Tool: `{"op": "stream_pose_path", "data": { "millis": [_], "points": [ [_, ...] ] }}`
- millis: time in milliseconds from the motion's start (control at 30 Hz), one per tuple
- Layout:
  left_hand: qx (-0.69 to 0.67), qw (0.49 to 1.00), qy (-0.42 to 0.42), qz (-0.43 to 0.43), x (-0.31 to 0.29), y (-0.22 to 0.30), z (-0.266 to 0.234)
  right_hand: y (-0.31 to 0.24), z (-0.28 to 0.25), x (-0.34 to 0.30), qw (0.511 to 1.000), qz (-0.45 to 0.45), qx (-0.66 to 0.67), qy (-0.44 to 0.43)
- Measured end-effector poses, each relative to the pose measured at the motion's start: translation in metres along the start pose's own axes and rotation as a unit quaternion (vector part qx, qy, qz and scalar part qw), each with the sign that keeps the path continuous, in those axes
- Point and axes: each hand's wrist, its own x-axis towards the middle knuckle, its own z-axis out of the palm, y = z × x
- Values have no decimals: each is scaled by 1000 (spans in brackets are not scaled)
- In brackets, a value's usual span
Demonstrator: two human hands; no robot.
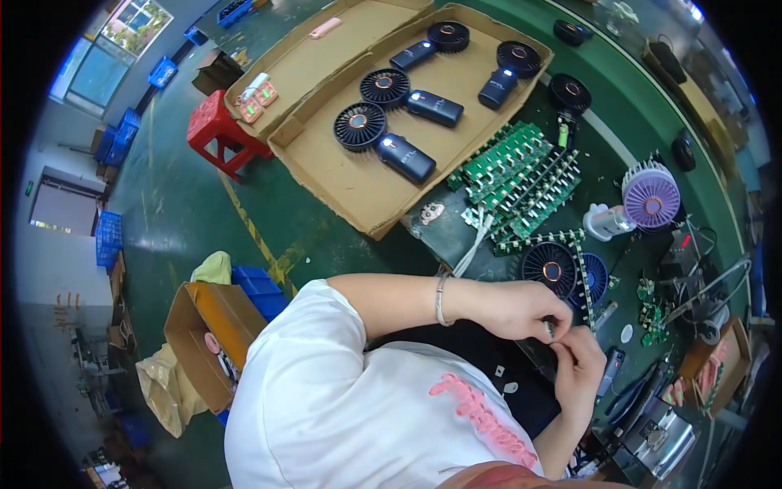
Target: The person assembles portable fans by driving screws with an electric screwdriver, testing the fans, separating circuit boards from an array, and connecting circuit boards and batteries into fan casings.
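My left hand (pixel 521 310), a bracelet at its wrist, reaches in from the left with curled fingers. Between its thumb and fingers shows the end of a small greyish-green piece (pixel 549 328), too small to name. Close by, almost touching, my right hand (pixel 580 364) has its thumb and fingertips pinched together; whatever they hold is hidden. Just beyond the hands lie a black round fan head (pixel 547 267) and a blue one (pixel 594 278). A narrow strip of circuit boards (pixel 584 285) runs down between them toward my right hand.
A cardboard tray (pixel 326 183) holds several dark handheld fans (pixel 407 157). Beside it are stacked green circuit boards (pixel 521 175) with white cables (pixel 474 248). A purple fan (pixel 652 198) stands farther right, near tools and a small cardboard box (pixel 718 367). A red stool (pixel 218 130) is at left.
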Motion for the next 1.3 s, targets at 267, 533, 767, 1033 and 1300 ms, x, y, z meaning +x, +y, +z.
{"op": "stream_pose_path", "data": {
  "millis": [267, 533, 767, 1033, 1300],
  "points": [
    [141, 990, 24, -7, -7, -6, -4, 1, -19, -12, 986, 55, -152, 43],
    [234, 907, 332, -110, -72, 47, -98, 29, -12, -30, 966, 48, -228, 109],
    [345, 499, 664, -437, -296, -32, -407, 38, -1, -35, 948, 40, -239, 207],
    [64, 657, 653, -371, -438, -142, -500, 29, -3, -44, 935, 53, -212, 281],
    [26, 596, 712, -370, -413, -137, -463, 37, 1, -56, 889, 48, -134, 435]
  ]
}}
